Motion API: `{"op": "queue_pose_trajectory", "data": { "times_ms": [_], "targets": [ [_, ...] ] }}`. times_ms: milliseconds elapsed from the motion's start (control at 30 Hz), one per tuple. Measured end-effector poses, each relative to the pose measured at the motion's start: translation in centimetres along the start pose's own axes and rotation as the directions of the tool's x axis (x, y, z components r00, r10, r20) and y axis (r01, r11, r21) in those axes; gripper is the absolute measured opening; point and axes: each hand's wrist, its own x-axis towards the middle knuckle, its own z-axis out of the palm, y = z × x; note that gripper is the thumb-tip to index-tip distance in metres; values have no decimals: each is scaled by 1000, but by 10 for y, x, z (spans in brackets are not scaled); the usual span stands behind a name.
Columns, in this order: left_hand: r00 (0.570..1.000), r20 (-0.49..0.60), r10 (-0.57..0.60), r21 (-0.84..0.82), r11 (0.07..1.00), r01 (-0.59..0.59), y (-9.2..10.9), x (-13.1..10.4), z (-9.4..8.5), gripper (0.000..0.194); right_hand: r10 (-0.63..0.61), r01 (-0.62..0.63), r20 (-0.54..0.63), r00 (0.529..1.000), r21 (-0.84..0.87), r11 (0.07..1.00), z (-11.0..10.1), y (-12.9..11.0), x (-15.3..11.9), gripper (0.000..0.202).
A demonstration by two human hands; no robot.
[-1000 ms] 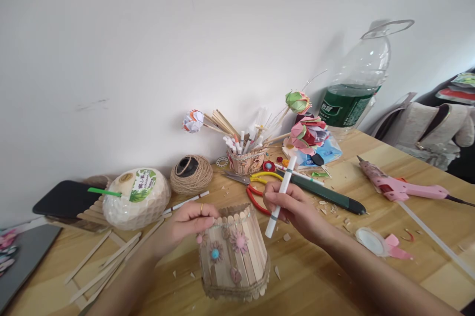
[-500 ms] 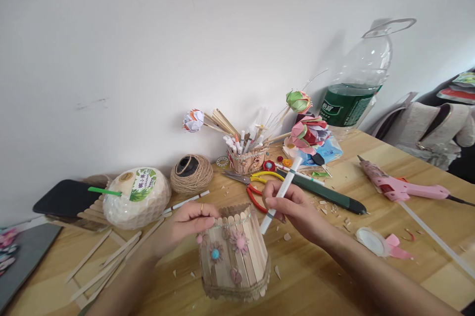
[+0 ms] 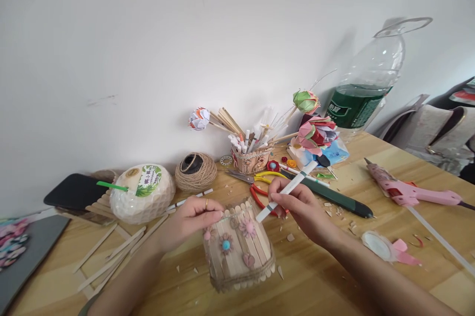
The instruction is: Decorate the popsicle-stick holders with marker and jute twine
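At the near middle of the wooden table [image 3: 304, 293], craft-stick pot [image 3: 237, 254], decorated with pink and blue flowers, twine round its base. Left hand [image 3: 196, 214] is clamped on its upper left rim, thumb to the front. Can't tell if the pot's base touches the table. Right hand [image 3: 300, 204] is closed on a white marker [image 3: 292, 185], held slanted, lower end by the pot's upper right rim; contact unclear.

Just behind the right hand: scissors [image 3: 257, 199] with one red and one yellow handle, and a dark green tool [image 3: 337, 197]. Loose craft sticks [image 3: 95, 248] lie left of the pot. Farther back: wrapped coconut [image 3: 126, 207] with green straw [image 3: 111, 186], twine ball [image 3: 203, 177] right of it, then a holder [image 3: 252, 161] full of pens. Paper flowers [image 3: 317, 134] to the right, large bottle [image 3: 352, 106] behind them. Pink glue gun [image 3: 419, 195] lies well off to the right.
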Motion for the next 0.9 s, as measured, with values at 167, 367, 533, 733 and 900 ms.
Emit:
{"op": "queue_pose_trajectory", "data": {
  "times_ms": [167, 367, 533, 733, 900],
  "targets": [
    [998, -55, -18, 16, 1000, 19, 1, 0, 2, 33, -6, 6, -41, 999, -10, 1000, 2, -2, 1, 26],
    [997, -66, -28, 83, 996, 33, 5, -1, 4, 35, 1, -3, -55, 998, -35, 999, 6, -4, 3, 26],
    [998, -59, -37, 132, 990, 45, 10, -3, 6, 38, 21, -26, -67, 998, -69, 997, 6, -3, 3, 28],
    [998, -39, -50, 147, 988, 56, 14, -5, 8, 39, 18, -22, -65, 998, -62, 998, 7, -5, 4, 27],
    [997, -51, -56, 145, 987, 63, 13, -4, 7, 37, 22, -28, -66, 998, -91, 995, 5, -4, 4, 27]
  ]
}}
